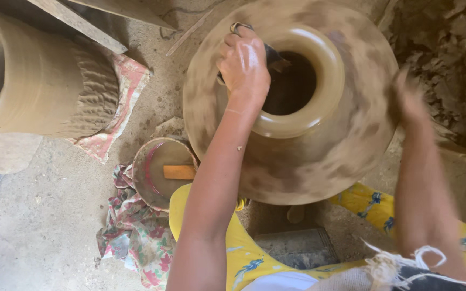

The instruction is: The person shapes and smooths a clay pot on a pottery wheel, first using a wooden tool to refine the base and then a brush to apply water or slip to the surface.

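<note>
Left hand (244,64) is closed around a dark tool (274,56), pressing it on the rim of the big wet clay pot (292,151) right between the knees. Right hand (408,99) sits against the pot's far side, too blurred to tell how open it is. My guess: press too hard or slip and that rim warps or tears.

Count: one pot here, one more clay pot (33,81) lying off left, one bowl (160,172) with a wooden block, two hands.
</note>
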